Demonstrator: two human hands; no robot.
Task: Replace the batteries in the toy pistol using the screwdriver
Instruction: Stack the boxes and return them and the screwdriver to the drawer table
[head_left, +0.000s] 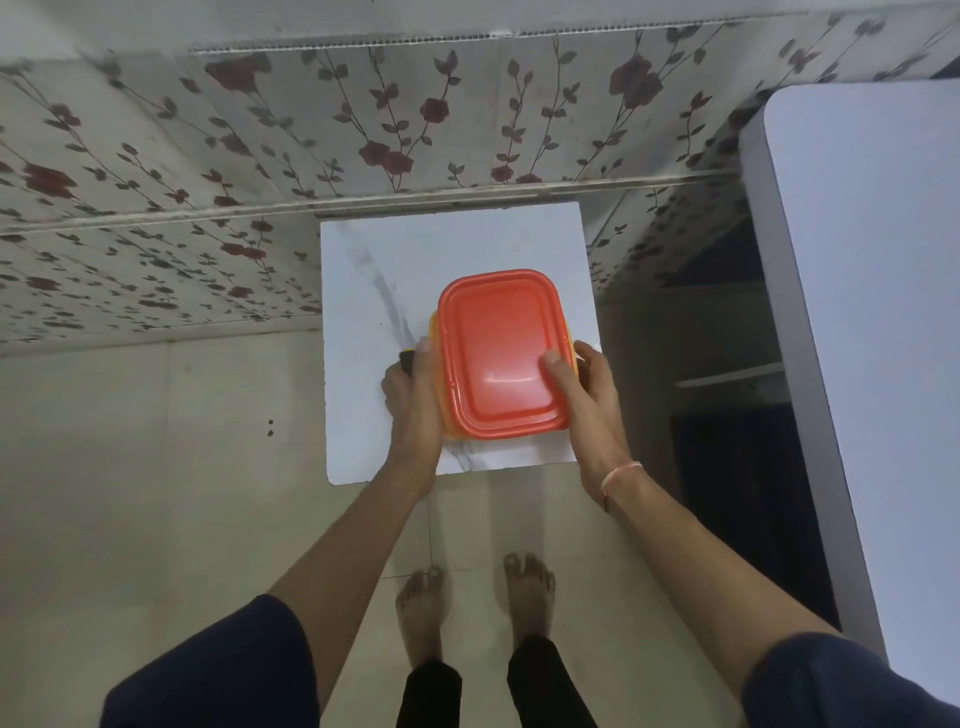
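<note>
Clamping left hand (413, 389) and right hand (587, 384) round the lidded orange box (498, 353) at the white table (363, 260), we judge nothing done yet: toy pistol unseen; the dark object (407, 362) under our left fingers may be the screwdriver

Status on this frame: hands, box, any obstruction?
Both busy: left hand and right hand grip orange-lidded box over white table. Lid on. No toy pistol visible.

Readable text: none that I can make out anywhere in the frame.
Lid (496, 353): centre of the frame, plain orange, no label or brand I can read.
Wall (363, 130): across the top, a flower print only, no words.
</note>
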